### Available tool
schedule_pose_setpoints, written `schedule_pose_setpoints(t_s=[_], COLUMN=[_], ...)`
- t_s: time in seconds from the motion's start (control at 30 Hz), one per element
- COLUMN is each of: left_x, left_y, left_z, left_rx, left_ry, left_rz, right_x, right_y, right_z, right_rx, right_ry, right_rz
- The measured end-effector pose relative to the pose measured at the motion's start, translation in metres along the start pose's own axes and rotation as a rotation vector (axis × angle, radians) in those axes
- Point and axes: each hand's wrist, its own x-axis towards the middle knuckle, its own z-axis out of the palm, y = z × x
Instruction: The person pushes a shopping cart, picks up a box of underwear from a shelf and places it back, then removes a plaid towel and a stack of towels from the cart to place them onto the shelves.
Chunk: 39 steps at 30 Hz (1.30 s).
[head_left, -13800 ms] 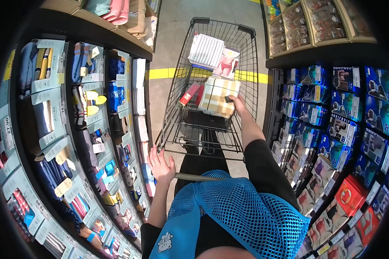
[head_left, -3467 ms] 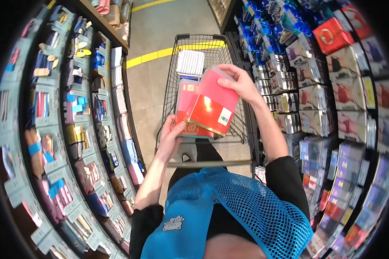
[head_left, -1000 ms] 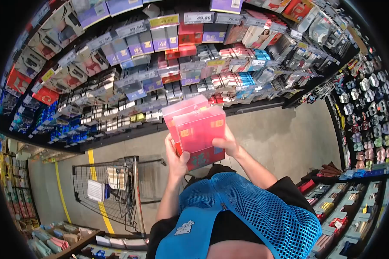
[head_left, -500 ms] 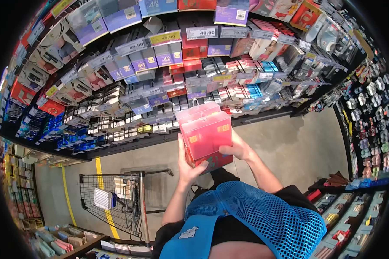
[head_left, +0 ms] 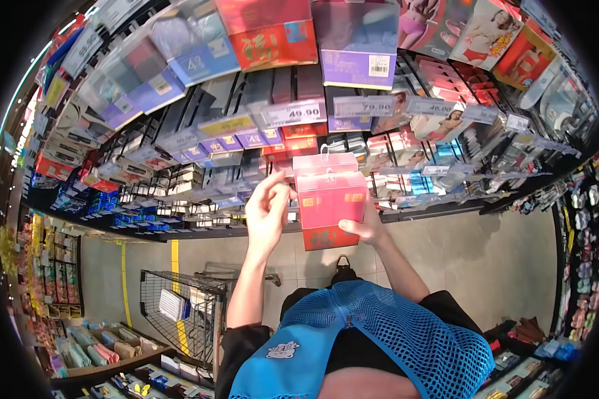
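The single view looks from a camera worn on the person's head. It faces forward and steeply down. Nearest is the blue mesh vest (head_left: 419, 336), at the lower edge; the left hand (head_left: 267, 209) and right hand (head_left: 367, 229) come close behind, around the centre. The display rack (head_left: 439, 213) stands farther, curved by the very wide lens.

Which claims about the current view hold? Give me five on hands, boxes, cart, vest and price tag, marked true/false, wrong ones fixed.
1. The right hand holds the red boxes. True.
2. The shopping cart is to the left of the boxes in the picture. True.
3. The left hand grips the shopping cart. False: the left hand is up beside the red boxes.
4. The vest is yellow. False: it is blue.
5. A price tag reads 49.90. True.
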Motion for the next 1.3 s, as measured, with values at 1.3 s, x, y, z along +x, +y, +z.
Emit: schedule_pose_setpoints(t_s=[1.3], left_x=[0.077], left_y=[0.031], left_z=[-0.014], left_rx=[-0.292], left_ry=[-0.062], left_rz=[-0.169], right_x=[0.128], right_y=[0.025], right_z=[-0.010], right_rx=[-0.174], right_ry=[-0.012], right_rz=[-0.218])
